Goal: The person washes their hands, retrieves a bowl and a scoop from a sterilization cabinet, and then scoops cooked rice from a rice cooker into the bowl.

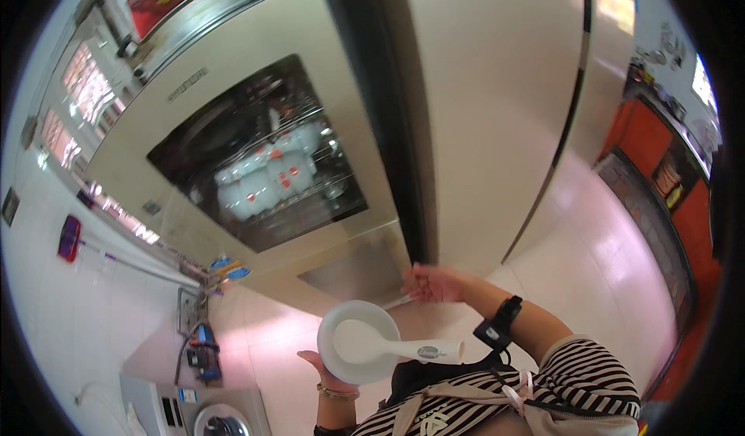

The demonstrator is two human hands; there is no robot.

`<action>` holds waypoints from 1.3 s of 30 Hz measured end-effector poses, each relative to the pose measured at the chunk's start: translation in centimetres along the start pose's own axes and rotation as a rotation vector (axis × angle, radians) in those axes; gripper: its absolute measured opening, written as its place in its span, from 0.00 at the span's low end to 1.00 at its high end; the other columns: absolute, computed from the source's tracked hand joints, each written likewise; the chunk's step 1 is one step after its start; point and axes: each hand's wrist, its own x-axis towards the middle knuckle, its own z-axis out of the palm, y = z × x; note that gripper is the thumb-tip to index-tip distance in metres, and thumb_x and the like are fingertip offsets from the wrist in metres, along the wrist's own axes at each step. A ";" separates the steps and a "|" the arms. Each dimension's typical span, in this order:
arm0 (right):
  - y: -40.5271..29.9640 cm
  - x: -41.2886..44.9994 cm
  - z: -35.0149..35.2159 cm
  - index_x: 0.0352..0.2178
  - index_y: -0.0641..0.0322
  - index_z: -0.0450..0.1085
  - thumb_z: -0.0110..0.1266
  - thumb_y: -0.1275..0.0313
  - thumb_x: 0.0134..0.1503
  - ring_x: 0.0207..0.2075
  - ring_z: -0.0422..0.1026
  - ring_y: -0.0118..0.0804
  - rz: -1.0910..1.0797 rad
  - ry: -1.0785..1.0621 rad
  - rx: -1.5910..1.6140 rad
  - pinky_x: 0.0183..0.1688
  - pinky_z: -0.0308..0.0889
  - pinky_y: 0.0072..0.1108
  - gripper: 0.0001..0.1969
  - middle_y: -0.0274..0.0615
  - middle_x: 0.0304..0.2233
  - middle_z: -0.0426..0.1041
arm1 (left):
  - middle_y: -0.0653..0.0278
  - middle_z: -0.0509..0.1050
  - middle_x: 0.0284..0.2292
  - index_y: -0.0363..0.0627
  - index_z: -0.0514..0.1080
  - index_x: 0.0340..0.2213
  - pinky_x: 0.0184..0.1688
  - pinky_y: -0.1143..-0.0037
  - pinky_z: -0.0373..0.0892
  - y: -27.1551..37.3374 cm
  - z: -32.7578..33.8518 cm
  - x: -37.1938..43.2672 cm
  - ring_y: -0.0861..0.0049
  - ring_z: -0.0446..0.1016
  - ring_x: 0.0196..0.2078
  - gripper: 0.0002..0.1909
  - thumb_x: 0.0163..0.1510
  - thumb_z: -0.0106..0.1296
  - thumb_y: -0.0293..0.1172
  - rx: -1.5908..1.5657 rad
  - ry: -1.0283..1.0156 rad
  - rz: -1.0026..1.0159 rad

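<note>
My left hand (pixel 327 371) holds a white bowl (pixel 326 343) from its left side and below, with the thumb out beside the rim. In the bowl rests a white ladle-like scoop (pixel 358 341), its thick handle reaching over the rim to the right. My right hand (pixel 433 284) is raised with nothing in it, the fingers loosely spread near the foot of a metal-fronted dish cabinet (pixel 343 220). Behind the cabinet's glass door stand white bowls with red marks (pixel 268 182) on wire racks.
Right of the cabinet stands a tall, pale refrigerator (pixel 489 104). A purple broom (pixel 71 238) leans at the left wall. A washing machine (pixel 227 412) is at the lower left, and an orange kitchen counter (pixel 640 139) lies at the far right.
</note>
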 end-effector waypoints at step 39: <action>12.5 -83.4 -13.4 0.62 0.59 0.31 0.51 0.72 0.53 0.24 0.71 0.29 -1.071 1.133 0.085 0.30 0.67 0.18 0.43 0.52 0.36 0.73 | 0.56 0.58 0.55 0.42 0.50 0.57 0.55 0.62 0.62 -62.9 64.5 -1.1 0.64 0.61 0.56 0.57 0.37 0.45 0.74 0.139 -1.207 -1.272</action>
